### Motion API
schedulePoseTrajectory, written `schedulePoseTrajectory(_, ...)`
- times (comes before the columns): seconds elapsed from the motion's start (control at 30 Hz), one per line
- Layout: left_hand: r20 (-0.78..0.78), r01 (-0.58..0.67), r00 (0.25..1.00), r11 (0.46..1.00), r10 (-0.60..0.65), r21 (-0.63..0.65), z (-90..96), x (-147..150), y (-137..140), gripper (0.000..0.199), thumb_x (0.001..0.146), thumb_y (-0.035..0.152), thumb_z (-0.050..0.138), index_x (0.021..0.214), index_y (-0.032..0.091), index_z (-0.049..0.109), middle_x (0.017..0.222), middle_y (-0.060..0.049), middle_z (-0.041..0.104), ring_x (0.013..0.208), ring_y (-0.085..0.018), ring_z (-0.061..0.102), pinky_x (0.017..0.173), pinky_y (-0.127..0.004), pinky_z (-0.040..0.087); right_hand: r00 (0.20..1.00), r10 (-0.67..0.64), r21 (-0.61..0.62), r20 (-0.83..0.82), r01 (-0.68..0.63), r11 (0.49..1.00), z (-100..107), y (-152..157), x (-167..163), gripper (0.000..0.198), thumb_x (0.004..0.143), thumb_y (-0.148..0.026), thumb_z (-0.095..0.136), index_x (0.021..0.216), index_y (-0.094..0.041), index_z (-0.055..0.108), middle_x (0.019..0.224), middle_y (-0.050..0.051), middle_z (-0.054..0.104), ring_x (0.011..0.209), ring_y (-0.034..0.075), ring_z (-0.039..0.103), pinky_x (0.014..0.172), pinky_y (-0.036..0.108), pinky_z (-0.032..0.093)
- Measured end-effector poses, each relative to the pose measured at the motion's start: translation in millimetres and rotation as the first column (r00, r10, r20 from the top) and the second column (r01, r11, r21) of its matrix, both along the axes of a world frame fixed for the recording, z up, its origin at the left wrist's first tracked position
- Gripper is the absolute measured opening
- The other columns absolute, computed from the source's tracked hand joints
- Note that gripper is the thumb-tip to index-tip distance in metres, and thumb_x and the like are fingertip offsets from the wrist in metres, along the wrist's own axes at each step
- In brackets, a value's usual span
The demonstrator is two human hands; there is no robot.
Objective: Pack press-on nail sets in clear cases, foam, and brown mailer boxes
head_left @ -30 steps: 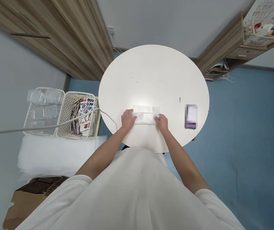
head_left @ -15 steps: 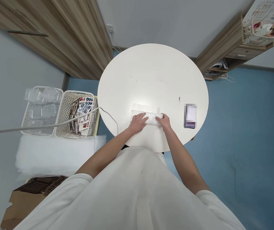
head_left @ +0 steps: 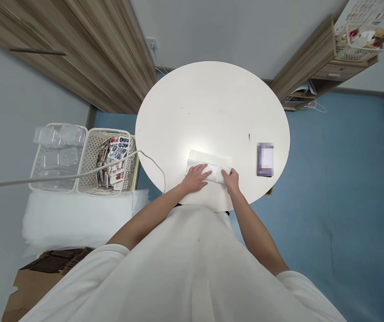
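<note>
At far left, a white basket (head_left: 53, 189) is filled with clear plastic pieces (head_left: 59, 157); beside it, a second basket (head_left: 93, 152) is packed with picture cards (head_left: 117, 153), on which no words can be made out. Both are crossed by a pale cable (head_left: 10, 184), and white sheets (head_left: 78, 219) are stacked just below them.

At the near side of the white table (head_left: 212, 98), the left hand (head_left: 194, 180) is laid over the left part of a white bundle (head_left: 216, 172), fingers loosely spread; whether anything is pinched there cannot be told. A flat flap (head_left: 208, 156) is spread beyond the bundle. The bundle's right end is held by the right hand (head_left: 232, 180), thumb on top, the grip closed. Half a second ago the bundle was lying nearly level; now it has been slanted, right end lowered, and more of the flap is exposed.

Farther right, a purple item (head_left: 265, 159) is pixelated, so any label is hidden. At upper right, a printed sheet (head_left: 368, 13) is posted above a basket of odds and ends (head_left: 356, 52); its print is too small to be read.
</note>
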State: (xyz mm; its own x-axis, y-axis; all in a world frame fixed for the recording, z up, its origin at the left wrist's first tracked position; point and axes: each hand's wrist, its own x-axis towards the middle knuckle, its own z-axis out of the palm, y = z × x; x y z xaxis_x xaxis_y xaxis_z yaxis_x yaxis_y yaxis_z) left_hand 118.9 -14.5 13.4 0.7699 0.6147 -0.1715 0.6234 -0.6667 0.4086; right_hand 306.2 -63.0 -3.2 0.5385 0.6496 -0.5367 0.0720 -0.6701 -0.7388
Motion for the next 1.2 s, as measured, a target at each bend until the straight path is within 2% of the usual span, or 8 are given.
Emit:
schedulePoseTrajectory(0.1,-0.001,0.004,1.0,1.0,-0.004,0.002,-0.1,4,-7,0.053,0.08,0.04,0.051,0.13,0.031,0.038,0.141,-0.008,0.03,0.127,-0.028,0.028,0.097,-0.042,0.028,0.998,-0.042,-0.004,0.037,0.043,0.999,3,-6,1,0.023,0.069,-0.037,0.051,0.084,-0.019,0.05,0.08,0.004,0.059,0.066,0.015,0.056,0.056,0.027,0.048)
schedulePoseTrajectory(0.2,0.009,0.0,1.0,1.0,0.0,-0.003,-0.5,6,-7,0.053,0.079,0.04,0.051,0.13,0.031,0.038,0.141,-0.008,0.031,0.127,-0.028,0.028,0.097,-0.043,0.028,0.997,-0.033,0.029,-0.076,0.035,0.999,10,-2,-6,0.018,0.071,-0.036,0.05,0.081,-0.021,0.048,0.071,0.0,0.057,0.057,0.013,0.056,0.051,0.026,0.049)
schedulePoseTrajectory(0.4,0.004,0.031,1.0,0.999,-0.031,-0.008,1.5,3,-3,0.055,0.08,0.04,0.049,0.132,0.027,0.036,0.141,-0.01,0.03,0.127,-0.028,0.028,0.097,-0.043,0.028,0.975,0.02,0.07,-0.222,-0.004,0.998,23,12,-22,0.014,0.073,-0.032,0.053,0.08,-0.02,0.05,0.073,0.002,0.062,0.061,0.013,0.062,0.059,0.029,0.055)
schedulePoseTrajectory(0.6,0.018,0.076,0.997,0.996,-0.077,0.05,6.5,2,-11,0.064,0.082,0.04,0.045,0.139,0.024,0.021,0.146,-0.01,0.022,0.131,-0.027,0.022,0.101,-0.045,0.02,0.973,0.214,0.053,-0.085,-0.21,0.976,25,11,-20,0.022,0.073,-0.021,0.048,0.094,-0.019,0.055,0.078,0.003,0.066,0.066,0.014,0.063,0.073,0.033,0.053)
schedulePoseTrajectory(0.77,-0.029,0.094,0.995,0.993,-0.092,0.071,1.7,0,-21,0.053,0.083,0.033,0.043,0.134,0.023,0.032,0.145,-0.011,0.025,0.132,-0.028,0.022,0.101,-0.051,0.017,0.877,0.441,0.042,0.189,-0.456,0.889,25,6,-15,0.033,0.077,-0.022,0.045,0.107,-0.018,0.058,0.092,0.005,0.062,0.082,0.016,0.06,0.083,0.035,0.047)
schedulePoseTrajectory(0.93,-0.017,0.123,0.992,0.992,-0.123,0.039,-5.0,-9,-23,0.058,0.082,0.033,0.046,0.136,0.022,0.028,0.146,-0.011,0.023,0.134,-0.029,0.016,0.103,-0.052,0.016,0.772,0.507,-0.003,0.382,-0.548,0.837,18,-2,-13,0.051,0.082,-0.032,0.045,0.13,-0.019,0.039,0.117,0.012,0.043,0.096,0.019,0.053,0.084,0.036,0.046)
schedulePoseTrajectory(1.1,0.056,0.149,0.988,0.988,-0.146,-0.048,-16.9,-20,-14,0.051,0.085,0.022,0.038,0.136,0.021,0.028,0.147,-0.009,0.02,0.136,-0.023,0.014,0.105,-0.047,0.018,0.537,0.665,-0.059,0.519,-0.754,0.654,10,-7,-22,0.047,0.085,-0.023,0.039,0.132,-0.023,0.036,0.132,0.012,0.029,0.116,0.025,0.038,0.088,0.04,0.042)
schedulePoseTrajectory(1.2,0.086,0.021,0.996,0.997,-0.015,-0.069,-22.8,-26,-10,0.048,0.086,0.01,0.027,0.131,0.022,0.035,0.145,-0.007,0.026,0.135,-0.02,0.015,0.107,-0.047,0.014,0.42,0.698,-0.101,0.58,-0.813,0.573,8,-11,-25,0.047,0.086,-0.02,0.037,0.133,-0.023,0.035,0.133,0.013,0.03,0.111,0.026,0.04,0.087,0.042,0.042)
